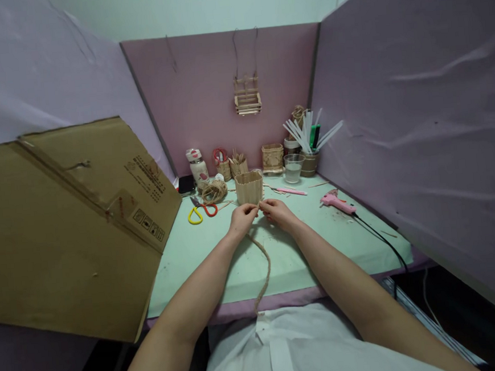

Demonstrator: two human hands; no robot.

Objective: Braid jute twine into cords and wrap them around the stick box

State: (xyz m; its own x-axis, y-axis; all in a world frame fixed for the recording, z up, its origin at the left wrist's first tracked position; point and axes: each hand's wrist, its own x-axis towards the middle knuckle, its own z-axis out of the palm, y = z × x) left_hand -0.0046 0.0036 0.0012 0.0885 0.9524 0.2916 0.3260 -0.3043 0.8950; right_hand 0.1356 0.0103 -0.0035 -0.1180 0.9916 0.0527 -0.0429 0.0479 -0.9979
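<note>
The left hand (242, 217) looks pinched on the upper end of the braided jute cord (267, 264); the right hand (277, 213) has its fingertips closed right beside, though what they grip is too small to tell. The cord trails down over the mint tablecloth (184, 256) to the table's near edge. Best to pinch firmly close to the end, work the fibres in small moves, and leave the tail slack, clear of the forearms. Just beyond stands the fluted tan cup (249, 188), easily nudged; scissors (201, 210) lie left, the pink glue gun (337, 203) right

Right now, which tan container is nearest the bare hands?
The ridged, open-topped tan cup, foremost; others, like the boxy tan container, stand farther back.
</note>
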